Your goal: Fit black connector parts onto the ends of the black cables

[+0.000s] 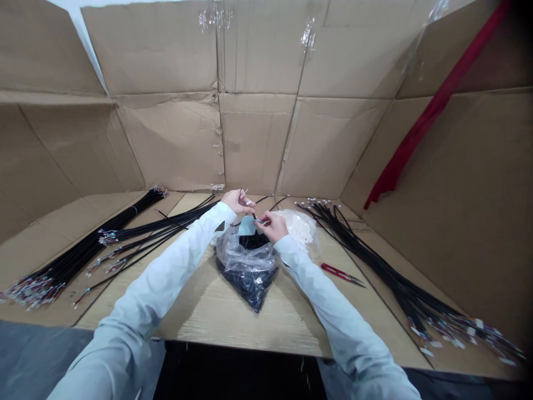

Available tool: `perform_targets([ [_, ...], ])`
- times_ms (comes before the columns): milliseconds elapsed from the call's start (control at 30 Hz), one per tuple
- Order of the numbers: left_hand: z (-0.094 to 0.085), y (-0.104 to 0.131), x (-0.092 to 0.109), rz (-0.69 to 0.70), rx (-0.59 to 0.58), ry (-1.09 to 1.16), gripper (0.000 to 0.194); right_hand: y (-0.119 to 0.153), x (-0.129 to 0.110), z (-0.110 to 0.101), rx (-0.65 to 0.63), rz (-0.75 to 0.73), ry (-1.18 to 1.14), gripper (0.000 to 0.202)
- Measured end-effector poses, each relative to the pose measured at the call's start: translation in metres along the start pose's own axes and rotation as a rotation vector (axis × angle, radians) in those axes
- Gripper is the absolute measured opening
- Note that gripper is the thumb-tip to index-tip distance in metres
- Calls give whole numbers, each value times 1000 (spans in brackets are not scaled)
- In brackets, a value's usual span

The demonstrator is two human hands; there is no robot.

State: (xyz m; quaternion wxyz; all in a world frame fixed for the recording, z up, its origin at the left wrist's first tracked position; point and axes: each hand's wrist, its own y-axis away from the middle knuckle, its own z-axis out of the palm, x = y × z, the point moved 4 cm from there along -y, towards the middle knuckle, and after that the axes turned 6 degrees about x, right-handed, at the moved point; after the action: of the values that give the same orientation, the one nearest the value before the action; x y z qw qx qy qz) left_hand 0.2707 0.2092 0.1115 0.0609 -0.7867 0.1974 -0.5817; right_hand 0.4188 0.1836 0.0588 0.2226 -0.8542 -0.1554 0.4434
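Observation:
Above the middle of the table, my left hand [236, 201] pinches the end of a thin black cable [254, 215], where fine wires and a small white piece show. My right hand [273, 226] is closed at the same cable, slightly lower and nearer; a small greyish bit shows at its fingertips, too small to name. Under both hands sits an open clear plastic bag [228, 249] full of small black parts [247, 283]. A pale blue piece [247, 225], like a label, shows at the bag's mouth.
Bundles of black cables lie left [120, 222] and right [366, 255], wire ends exposed. A clear bag of white pieces [302, 230] rests behind my right forearm, with red-handled thread snips [342, 274] nearby. Cardboard walls [258, 139] enclose the table; a red strip [433, 116] hangs right.

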Motion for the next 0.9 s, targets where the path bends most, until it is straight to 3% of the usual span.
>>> perform_targets([
  [133, 1, 8, 3, -97, 49, 56, 45, -2, -3, -4, -66, -36, 65, 18],
  [333, 4, 15, 19, -208, 80, 105, 34, -5, -7, -13, -132, -53, 118, 29],
  [467, -10, 16, 26, -242, 140, 128, 27, -5, -10, -15, -196, -63, 161, 33],
  [567, -28, 16, 28, -237, 237, 195, 19, -6, -15, -24, -224, -55, 250, 51],
  [667, -50, 21, 30, -148, 368, 246, 14, -5, -21, -39, -166, 26, 419, 62],
  [733, -62, 31, 34, -44, 461, 299, 15, 0, -27, -45, -161, 98, 538, 45],
  [800, -69, 47, 38, 68, 517, 355, 16, 8, -36, -40, -243, 121, 606, 25],
  [900, -71, 77, 45, 225, 554, 340, 19, 21, -46, -17, -397, 86, 635, 21],
])
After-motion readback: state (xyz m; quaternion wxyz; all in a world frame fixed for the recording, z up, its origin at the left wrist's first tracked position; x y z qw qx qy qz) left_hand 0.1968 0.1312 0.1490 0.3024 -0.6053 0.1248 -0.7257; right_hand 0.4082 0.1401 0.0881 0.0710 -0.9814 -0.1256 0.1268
